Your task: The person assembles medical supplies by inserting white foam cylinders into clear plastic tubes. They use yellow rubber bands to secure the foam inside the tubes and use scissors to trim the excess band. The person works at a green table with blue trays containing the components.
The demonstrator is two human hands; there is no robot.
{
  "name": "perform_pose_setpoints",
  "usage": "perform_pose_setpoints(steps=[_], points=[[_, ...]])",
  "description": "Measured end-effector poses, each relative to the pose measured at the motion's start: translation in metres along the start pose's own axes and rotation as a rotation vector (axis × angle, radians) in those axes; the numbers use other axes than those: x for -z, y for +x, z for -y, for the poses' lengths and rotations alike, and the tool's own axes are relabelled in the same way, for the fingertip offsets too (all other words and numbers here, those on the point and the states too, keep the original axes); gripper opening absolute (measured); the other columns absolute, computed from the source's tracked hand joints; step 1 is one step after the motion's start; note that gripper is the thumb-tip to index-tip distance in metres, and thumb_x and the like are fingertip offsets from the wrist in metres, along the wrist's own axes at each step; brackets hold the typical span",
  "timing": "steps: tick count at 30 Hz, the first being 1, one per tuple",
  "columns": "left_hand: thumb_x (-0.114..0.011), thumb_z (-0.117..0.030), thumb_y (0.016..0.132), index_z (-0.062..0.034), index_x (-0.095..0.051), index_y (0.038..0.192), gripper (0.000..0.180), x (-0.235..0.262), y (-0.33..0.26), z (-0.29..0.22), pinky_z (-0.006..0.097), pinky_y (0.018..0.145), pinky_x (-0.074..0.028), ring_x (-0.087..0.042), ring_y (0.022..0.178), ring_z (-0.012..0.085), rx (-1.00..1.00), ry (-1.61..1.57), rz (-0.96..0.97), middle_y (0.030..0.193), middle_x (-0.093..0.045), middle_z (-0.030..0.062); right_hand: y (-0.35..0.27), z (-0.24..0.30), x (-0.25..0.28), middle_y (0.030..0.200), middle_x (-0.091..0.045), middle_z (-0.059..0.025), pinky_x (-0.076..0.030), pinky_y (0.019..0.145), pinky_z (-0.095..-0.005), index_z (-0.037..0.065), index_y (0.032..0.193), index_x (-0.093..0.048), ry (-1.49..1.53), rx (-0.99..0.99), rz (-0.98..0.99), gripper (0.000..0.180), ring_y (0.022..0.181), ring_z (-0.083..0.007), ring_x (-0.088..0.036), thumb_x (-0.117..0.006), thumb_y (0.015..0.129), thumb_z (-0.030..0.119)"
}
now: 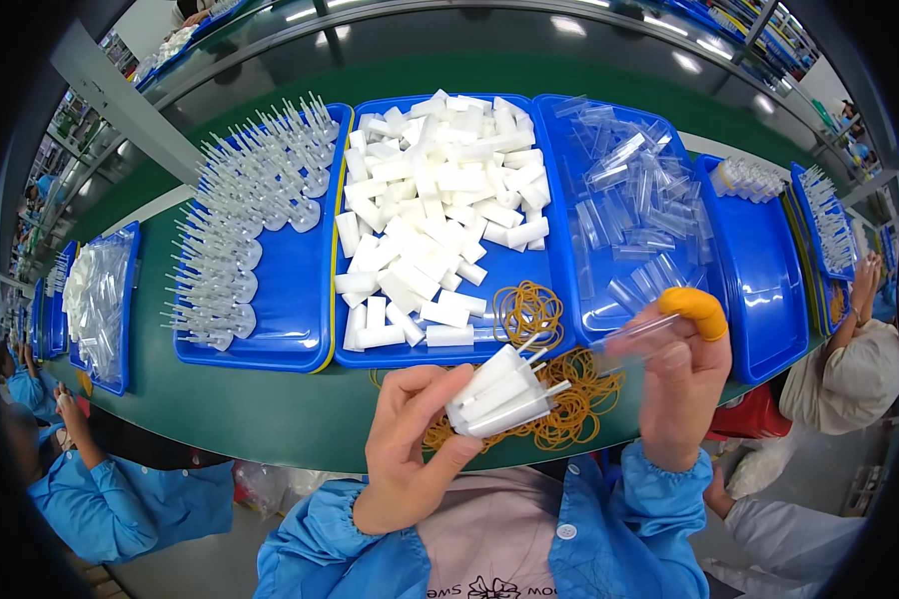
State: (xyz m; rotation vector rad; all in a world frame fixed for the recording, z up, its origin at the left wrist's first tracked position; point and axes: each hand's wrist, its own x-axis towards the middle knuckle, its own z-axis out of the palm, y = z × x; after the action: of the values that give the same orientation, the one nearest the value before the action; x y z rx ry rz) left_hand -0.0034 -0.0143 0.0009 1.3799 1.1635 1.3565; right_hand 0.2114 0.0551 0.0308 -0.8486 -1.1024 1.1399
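My left hand [407,436] is closed on a cluster of white blocks with thin white stems [501,397], some sheathed in clear plastic. The cluster is tilted, its stems pointing to the right. At its right my right hand [681,394], a little blurred, pinches a clear plastic tube [647,337] between thumb and fingers. An orange-yellow finger cot [697,309] covers one of its fingertips. Loose tan rubber bands [591,399] lie on the table beneath and around the cluster. The tube and the cluster are apart.
Beyond my hands, a blue tray [509,268] bears white foam-like blocks. To its left, a blue tray [295,290] holds upright stemmed clear parts; to its right, another [559,160] holds clear tubes. Farther right, a blue tray [769,270] has white assembled pieces. Co-workers sit on both sides.
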Motion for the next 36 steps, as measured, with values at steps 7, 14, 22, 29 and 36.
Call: perform_pose_setpoints(steps=[7,14,22,29,36], points=[[-0.072,-0.011,0.076,0.0018,-0.056,0.120,0.048,-0.005,-0.002,0.001,0.031,0.083,-0.042,-0.048,0.097,0.0221,-0.073,0.121,-0.011,0.109,-0.048,0.0132,-0.009,-0.009,-0.008,0.098,-0.062,-0.0133,-0.050,0.080,-0.0283,-0.005,0.112,-0.052,0.065,-0.093,0.103,0.040,0.088,-0.0182,-0.063,-0.069,0.076,0.002],[-0.071,-0.011,0.077,0.0030,-0.055,0.120,0.048,-0.005,-0.001,0.002,0.031,0.084,-0.042,-0.048,0.099,0.0216,-0.042,0.005,0.009,0.111,-0.046,0.0133,-0.021,-0.016,-0.016,0.099,-0.062,-0.0143,-0.051,0.081,-0.0296,-0.004,0.110,-0.052,0.017,0.107,0.041,0.040,0.088,-0.0190,-0.063,-0.069,0.074,0.000],[-0.070,-0.011,0.079,0.0037,-0.054,0.121,0.047,-0.008,-0.002,0.000,0.030,0.087,-0.040,-0.047,0.102,0.0210,-0.008,-0.089,0.023,0.112,-0.045,0.0131,-0.011,-0.009,-0.013,0.085,-0.062,-0.0132,-0.053,0.068,-0.0308,-0.002,0.107,-0.049,-0.094,-0.058,-0.018,0.050,0.072,-0.0191,-0.062,-0.072,0.078,0.031],[-0.067,-0.010,0.081,0.0071,-0.049,0.125,0.051,-0.003,0.001,-0.003,0.031,0.087,-0.042,-0.047,0.101,0.0201,-0.066,0.064,0.105,0.114,-0.040,0.0142,-0.015,-0.008,-0.017,0.090,-0.062,-0.0138,-0.053,0.073,-0.0306,-0.003,0.108,-0.051,-0.040,-0.091,0.030,0.046,0.079,-0.0200,-0.064,-0.073,0.076,0.021],[-0.065,-0.014,0.083,0.0046,-0.052,0.123,0.046,0.001,0.008,-0.012,0.033,0.088,-0.039,-0.046,0.100,0.0228,-0.077,0.106,0.227,0.114,-0.041,0.0158,-0.018,-0.009,-0.016,0.098,-0.062,-0.0135,-0.051,0.081,-0.0302,-0.004,0.108,-0.053,0.045,-0.019,0.089,0.039,0.089,-0.0199,-0.064,-0.073,0.075,0.002]])
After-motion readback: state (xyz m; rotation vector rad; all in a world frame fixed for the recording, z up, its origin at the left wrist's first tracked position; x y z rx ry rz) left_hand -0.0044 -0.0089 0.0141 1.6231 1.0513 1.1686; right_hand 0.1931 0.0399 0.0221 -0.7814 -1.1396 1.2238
